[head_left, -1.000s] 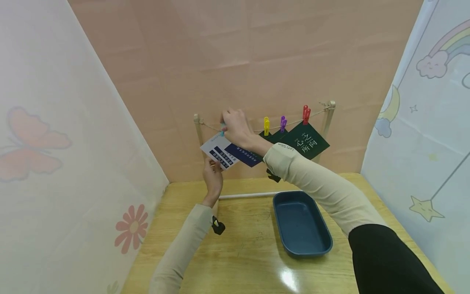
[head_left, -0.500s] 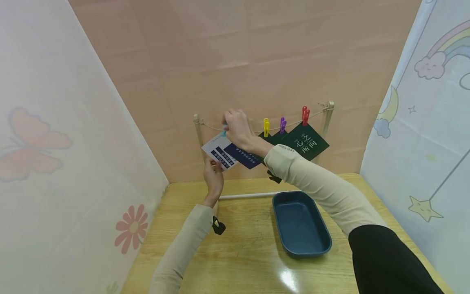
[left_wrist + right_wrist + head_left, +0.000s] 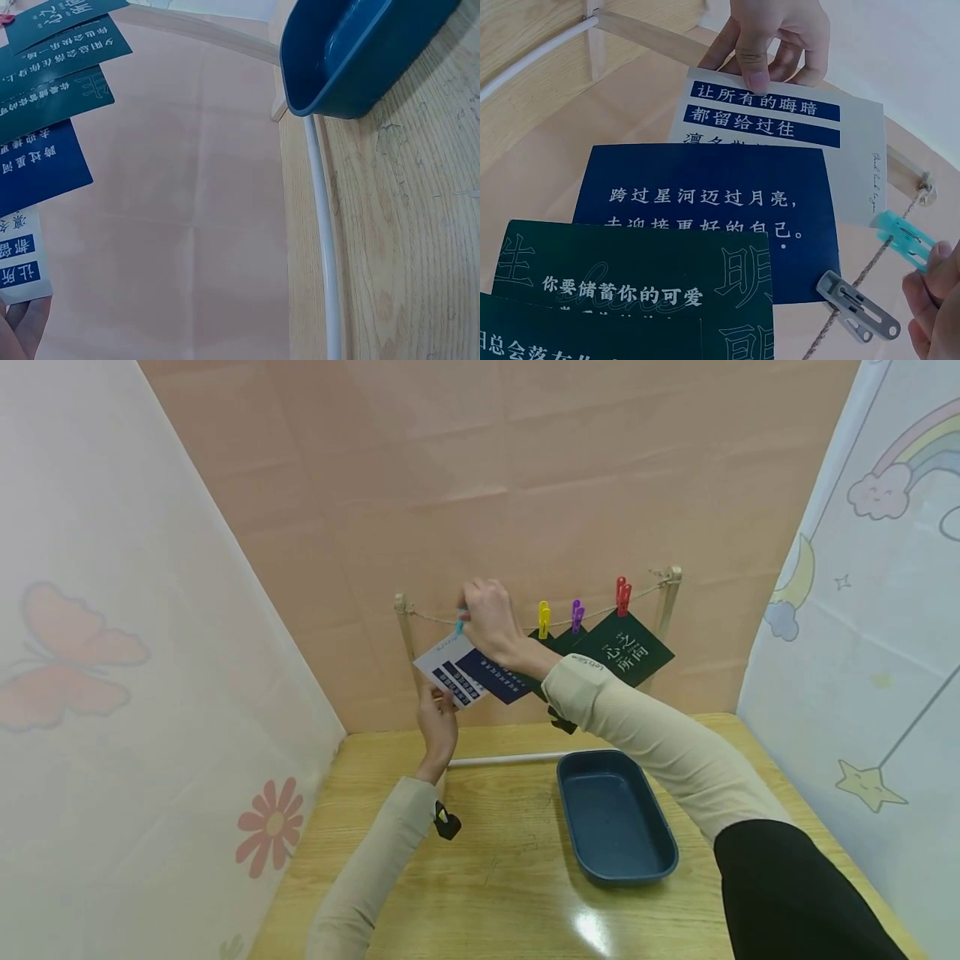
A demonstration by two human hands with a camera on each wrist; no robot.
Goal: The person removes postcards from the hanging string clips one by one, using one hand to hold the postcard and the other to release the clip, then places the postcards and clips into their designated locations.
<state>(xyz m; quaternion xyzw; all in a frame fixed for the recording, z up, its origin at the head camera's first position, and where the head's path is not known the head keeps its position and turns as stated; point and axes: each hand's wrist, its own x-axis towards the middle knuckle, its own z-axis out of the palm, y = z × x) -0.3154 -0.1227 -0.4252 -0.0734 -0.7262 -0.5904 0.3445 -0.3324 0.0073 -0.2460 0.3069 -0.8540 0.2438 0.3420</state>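
Observation:
My left hand [image 3: 437, 722] pinches the lower edge of a white card [image 3: 859, 157] with navy text bars, thumb in front in the right wrist view. At the card's upper corner, on the rope [image 3: 874, 262], my right hand [image 3: 934, 300] pinches a light blue clothespin [image 3: 904, 234]. Beside it a grey clothespin [image 3: 859, 309] clips a navy card [image 3: 705, 176], which overlaps the white one. Dark green cards [image 3: 624, 647] hang farther right under yellow [image 3: 544, 620], purple [image 3: 577, 617] and red [image 3: 624, 597] clothespins. The right hand covers part of the rope in the head view.
Wooden posts [image 3: 671, 602] hold the rope's ends in front of a peach backdrop [image 3: 495, 460]. On the wooden table [image 3: 495, 852] stands a dark blue tray [image 3: 663, 827], near a white rod [image 3: 510, 759]. Printed white walls flank both sides.
The right hand, the light blue clothespin and the white card have shifted slightly to the right. Both hands keep their hold, and the other cards hang much as before.

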